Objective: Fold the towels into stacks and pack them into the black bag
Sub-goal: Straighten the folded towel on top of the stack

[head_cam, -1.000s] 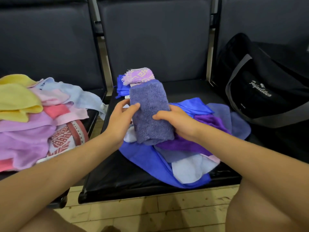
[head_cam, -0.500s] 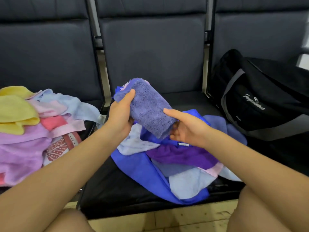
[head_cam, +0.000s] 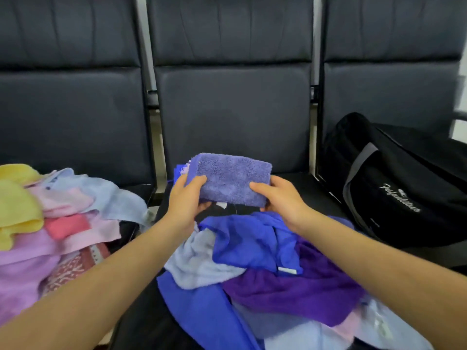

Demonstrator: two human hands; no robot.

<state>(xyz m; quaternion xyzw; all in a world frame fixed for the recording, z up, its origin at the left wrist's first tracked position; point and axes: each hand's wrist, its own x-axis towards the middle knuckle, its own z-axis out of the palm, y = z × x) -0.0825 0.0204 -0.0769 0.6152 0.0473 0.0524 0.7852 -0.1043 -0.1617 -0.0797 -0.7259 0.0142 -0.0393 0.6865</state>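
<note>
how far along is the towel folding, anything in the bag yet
Early. Done: one folded purple-blue towel, gripped at its ends by the left hand and right hand. Left: the loose blue and purple pile on the middle seat, the pastel pile to the left. Nothing visibly packed in the black bag; its inside isn't visible.

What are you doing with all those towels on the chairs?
A person is folding towels to pack. Both hands, left hand and right hand, hold a folded fuzzy purple-blue towel up above the middle seat. Under it lies a loose pile of blue and purple towels not yet folded. Another heap of yellow, pink and lilac towels sits on the left seat. The black bag waits on the right seat.
</note>
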